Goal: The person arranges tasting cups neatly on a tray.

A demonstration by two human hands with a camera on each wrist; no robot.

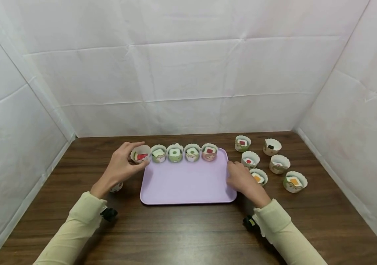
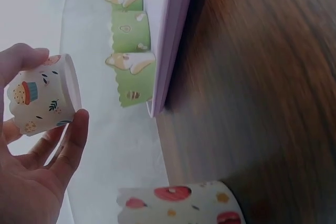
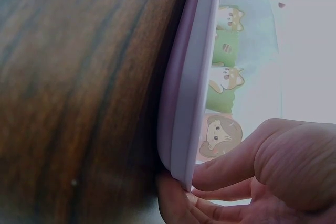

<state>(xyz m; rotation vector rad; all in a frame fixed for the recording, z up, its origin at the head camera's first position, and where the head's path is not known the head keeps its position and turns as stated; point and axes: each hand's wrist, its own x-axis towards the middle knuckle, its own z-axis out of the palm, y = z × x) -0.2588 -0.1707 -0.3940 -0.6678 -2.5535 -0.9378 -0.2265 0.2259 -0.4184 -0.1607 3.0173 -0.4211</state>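
My left hand (image 1: 121, 165) holds a white paper baking cup (image 2: 44, 95) with a cupcake print between thumb and fingers. It is raised above the table at the tray's far left corner; red and green pieces show inside. At the right edge of the lilac tray (image 1: 188, 184), my right hand (image 1: 244, 180) pinches the rim, thumb (image 3: 223, 174) on top and fingers curled beneath. Along the tray's far side stand several cups in a row, from a green one (image 1: 158, 157) to a pink one (image 1: 209, 156), each holding a white square piece with a coloured centre.
Right of the tray stand several more filled cups, among them one with an orange centre (image 1: 294, 183) and one with a red centre (image 1: 249, 160). A red-patterned cup (image 2: 181, 203) sits below my left hand. White cloth walls (image 1: 188, 73) enclose the wooden table (image 1: 175, 235).
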